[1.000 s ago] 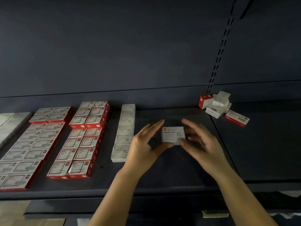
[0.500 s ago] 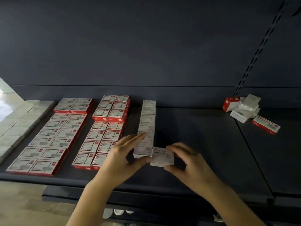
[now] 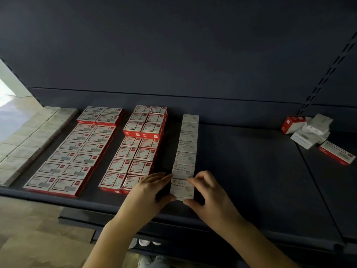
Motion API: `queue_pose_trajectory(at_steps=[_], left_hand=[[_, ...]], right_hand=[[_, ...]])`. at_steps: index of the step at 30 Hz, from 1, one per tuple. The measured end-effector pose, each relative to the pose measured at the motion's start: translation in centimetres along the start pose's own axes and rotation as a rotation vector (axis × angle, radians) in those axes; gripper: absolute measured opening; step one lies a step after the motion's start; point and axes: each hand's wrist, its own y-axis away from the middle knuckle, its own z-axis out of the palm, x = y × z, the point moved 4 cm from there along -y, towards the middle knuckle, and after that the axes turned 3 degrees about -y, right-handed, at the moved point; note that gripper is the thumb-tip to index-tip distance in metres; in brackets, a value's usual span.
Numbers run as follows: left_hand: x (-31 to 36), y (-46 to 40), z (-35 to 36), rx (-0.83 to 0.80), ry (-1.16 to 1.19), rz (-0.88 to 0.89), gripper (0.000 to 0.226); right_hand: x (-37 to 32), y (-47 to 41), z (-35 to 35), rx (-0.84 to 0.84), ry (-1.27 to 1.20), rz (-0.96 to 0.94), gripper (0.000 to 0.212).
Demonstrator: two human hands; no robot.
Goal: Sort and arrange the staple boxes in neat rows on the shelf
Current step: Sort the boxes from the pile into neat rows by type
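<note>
A small white box marked "paper clips" lies at the front end of a single white row on the dark shelf. My left hand holds its left side between thumb and fingers. My right hand pinches its right side, thumb at the front corner and fingers at the back. Two double rows of red-edged boxes lie to the left. A loose pile of red and white boxes sits at the back right.
Pale grey boxes line the shelf's far left end. The shelf's front lip runs just below my wrists. A slotted upright rises at the back right. Bare shelf lies between the white row and the loose pile.
Both hands carried the white box from mid-shelf leftward and set it down at the front end of the white row. The camera turned left with them.
</note>
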Motion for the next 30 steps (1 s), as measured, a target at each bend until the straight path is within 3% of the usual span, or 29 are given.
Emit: queue_pose_trajectory(at_steps=[24, 30], left_hand=[[0.0, 0.0, -0.4, -0.013, 0.078, -0.053, 0.040], [0.8, -1.5, -2.1, 0.018, 0.119, -0.024, 0.038]], right_hand=[[0.4, 0.1, 0.8, 0.027, 0.128, -0.024, 0.057], [0.4, 0.3, -1.7, -0.047, -0.077, 0.053, 0.068]])
